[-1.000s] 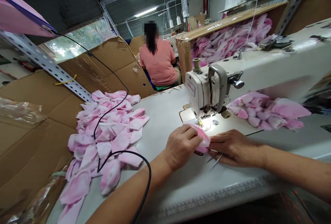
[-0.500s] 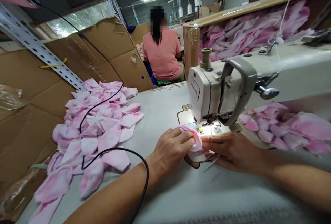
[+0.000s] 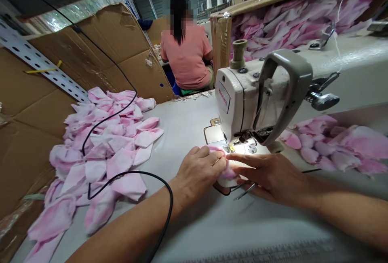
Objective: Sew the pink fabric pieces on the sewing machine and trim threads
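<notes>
A small piece of pink plush fabric (image 3: pixel 228 171) lies at the needle of the white sewing machine (image 3: pixel 232 97). My left hand (image 3: pixel 201 170) is closed on the fabric's left side, thumb and fingers pinching it just in front of the presser foot (image 3: pixel 232 148). From the right, my right hand (image 3: pixel 269 176) reaches in with its index finger stretched onto the fabric edge, touching close to the left thumb. Under its curled lower fingers stick out the two thin metal blades of small scissors (image 3: pixel 245 192); their handles are hidden by the hand.
A heap of pink fabric pieces (image 3: pixel 106 149) covers the table's left, with a black cable (image 3: pixel 121 111) looping over it. More pieces (image 3: pixel 342 143) lie beneath the machine arm. Cardboard (image 3: pixel 100 52) walls the back; a co-worker (image 3: pixel 186 58) sits beyond. A ruler (image 3: pixel 273 255) edges the front.
The view has shifted slightly, dipping and nearing the machine. Both hands stay at the needle; the fabric has turned a little, and the right index finger now reaches farther over it.
</notes>
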`<state>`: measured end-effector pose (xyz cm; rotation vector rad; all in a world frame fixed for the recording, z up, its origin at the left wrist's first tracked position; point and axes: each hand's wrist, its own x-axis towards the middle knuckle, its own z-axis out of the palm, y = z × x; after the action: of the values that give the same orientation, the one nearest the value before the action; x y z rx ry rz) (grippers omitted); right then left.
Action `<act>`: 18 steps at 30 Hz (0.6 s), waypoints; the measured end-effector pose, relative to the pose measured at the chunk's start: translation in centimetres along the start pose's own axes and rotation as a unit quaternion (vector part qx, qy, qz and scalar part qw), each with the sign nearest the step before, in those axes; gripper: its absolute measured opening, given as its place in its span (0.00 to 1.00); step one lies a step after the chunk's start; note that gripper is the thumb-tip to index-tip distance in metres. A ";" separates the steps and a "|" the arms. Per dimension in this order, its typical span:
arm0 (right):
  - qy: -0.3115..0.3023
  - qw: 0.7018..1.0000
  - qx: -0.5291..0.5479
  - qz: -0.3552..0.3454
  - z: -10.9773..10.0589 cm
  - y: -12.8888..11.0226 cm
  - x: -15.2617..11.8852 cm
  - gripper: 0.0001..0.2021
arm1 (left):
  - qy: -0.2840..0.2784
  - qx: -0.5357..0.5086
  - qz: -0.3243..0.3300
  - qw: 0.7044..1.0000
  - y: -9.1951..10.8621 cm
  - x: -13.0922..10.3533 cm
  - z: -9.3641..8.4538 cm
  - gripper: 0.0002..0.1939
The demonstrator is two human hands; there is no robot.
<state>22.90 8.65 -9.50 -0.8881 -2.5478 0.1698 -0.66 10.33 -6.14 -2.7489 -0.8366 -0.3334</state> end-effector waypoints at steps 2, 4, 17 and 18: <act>-0.017 1.000 0.017 0.000 0.0 0.0 -0.1 0.16 | -0.004 0.000 0.005 1.000 0.0 0.0 0.1 0.19; -0.019 0.999 0.026 -0.009 0.1 0.0 0.0 0.16 | 0.000 0.004 0.010 1.000 0.0 0.0 0.2 0.10; -0.038 0.999 -0.008 -0.012 -0.1 0.0 0.1 0.12 | 0.074 -0.022 0.059 0.995 0.0 -0.1 -0.1 0.06; -0.044 0.999 -0.019 -0.009 0.0 0.0 0.1 0.11 | 0.073 -0.020 0.057 0.996 0.0 -0.1 0.0 0.06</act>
<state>22.84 8.72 -9.43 -0.8891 -2.6478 0.1592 -0.74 10.30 -6.15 -2.7544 -0.6407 -0.5257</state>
